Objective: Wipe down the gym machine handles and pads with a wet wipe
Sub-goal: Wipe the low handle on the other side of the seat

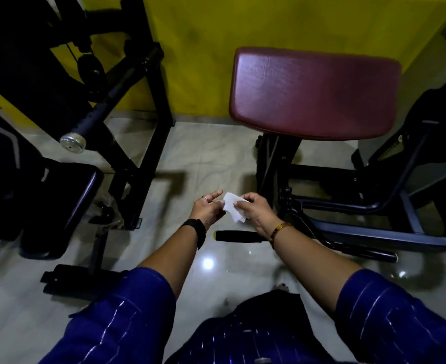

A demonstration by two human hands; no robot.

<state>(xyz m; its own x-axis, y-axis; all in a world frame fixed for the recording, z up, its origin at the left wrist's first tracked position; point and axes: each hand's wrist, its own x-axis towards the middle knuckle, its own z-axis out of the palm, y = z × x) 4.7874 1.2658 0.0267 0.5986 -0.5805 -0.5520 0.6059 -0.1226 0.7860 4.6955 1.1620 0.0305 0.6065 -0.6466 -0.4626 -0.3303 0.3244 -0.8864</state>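
A white wet wipe point(233, 210) is held between both hands in front of me, above the floor. My left hand point(206, 209) pinches its left edge, with the index finger stretched out. My right hand point(253, 209) pinches the wipe's right side with curled fingers. A maroon padded rest point(313, 93) of a gym machine stands beyond the hands, to the right. A black foam handle point(239, 236) with a yellow tip lies just below my hands.
A black machine frame point(137, 122) with a chrome-capped bar point(73, 143) and a dark seat pad point(67, 195) stands at the left. Another black machine point(413, 164) fills the right. A yellow wall point(216, 43) is behind; glossy tile floor point(206, 158) lies between them.
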